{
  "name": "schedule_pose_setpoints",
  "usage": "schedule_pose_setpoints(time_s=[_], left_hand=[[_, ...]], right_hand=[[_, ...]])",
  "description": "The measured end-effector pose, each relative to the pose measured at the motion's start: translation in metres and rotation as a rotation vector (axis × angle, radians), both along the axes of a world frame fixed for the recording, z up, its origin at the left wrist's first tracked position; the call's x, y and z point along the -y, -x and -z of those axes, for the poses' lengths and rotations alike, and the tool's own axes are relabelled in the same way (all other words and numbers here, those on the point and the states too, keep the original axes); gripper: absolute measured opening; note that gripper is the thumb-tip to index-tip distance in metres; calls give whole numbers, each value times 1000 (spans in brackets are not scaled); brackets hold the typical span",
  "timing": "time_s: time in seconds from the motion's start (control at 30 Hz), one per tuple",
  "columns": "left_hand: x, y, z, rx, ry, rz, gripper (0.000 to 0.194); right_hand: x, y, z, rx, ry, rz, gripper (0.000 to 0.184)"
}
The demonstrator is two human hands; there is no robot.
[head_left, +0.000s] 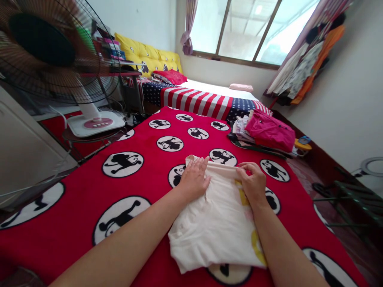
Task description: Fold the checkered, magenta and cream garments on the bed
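A white garment (220,223) with yellow print near its right side lies partly folded on a red blanket (143,171) patterned with black monkeys in white ovals. My left hand (196,179) rests flat on the garment's far left corner, fingers stretched out. At the far right corner, my right hand (253,181) pinches the garment's edge between thumb and fingers. The far edge between both hands looks straight and turned over. Whether the garment is a shirt or another piece cannot be made out.
A stack of folded clothes (269,131), pink on top, sits at the blanket's far right. To the left a running fan (92,121) stands on a stool. Beyond the blanket is a bed (194,99) with a striped cover. A dark green rack (359,199) stands at the right.
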State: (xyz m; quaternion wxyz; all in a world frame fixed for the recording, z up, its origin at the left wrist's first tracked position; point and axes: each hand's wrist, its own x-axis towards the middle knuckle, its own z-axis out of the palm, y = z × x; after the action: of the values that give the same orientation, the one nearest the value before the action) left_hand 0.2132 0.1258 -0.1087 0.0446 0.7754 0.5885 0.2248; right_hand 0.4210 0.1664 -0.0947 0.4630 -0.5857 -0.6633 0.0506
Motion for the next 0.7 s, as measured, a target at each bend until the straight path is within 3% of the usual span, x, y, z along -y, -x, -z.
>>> schedule_pose_setpoints(time_s=[0.17,0.23,0.3,0.37,0.47,0.6,0.7], left_hand=[[-2,-2,0,-78,10,-7,63],[-2,-2,1,-91,11,-10,62],[-1,-2,1,-89,15,-8,63],[-1,-1,1,-85,16,-1,63],[-1,3,2,-91,9,-10,60],[0,10,2,-108,26,-44,56],[0,14,1,-114,46,-49,56]], right_hand=[[-11,-7,6,172,297,192,22],[-12,-7,3,260,294,217,28],[-7,-4,-3,315,178,160,38],[3,2,-9,374,101,-11,46],[18,11,-5,540,220,-230,57],[24,14,12,708,460,-134,63],[20,11,14,724,487,-48,64]])
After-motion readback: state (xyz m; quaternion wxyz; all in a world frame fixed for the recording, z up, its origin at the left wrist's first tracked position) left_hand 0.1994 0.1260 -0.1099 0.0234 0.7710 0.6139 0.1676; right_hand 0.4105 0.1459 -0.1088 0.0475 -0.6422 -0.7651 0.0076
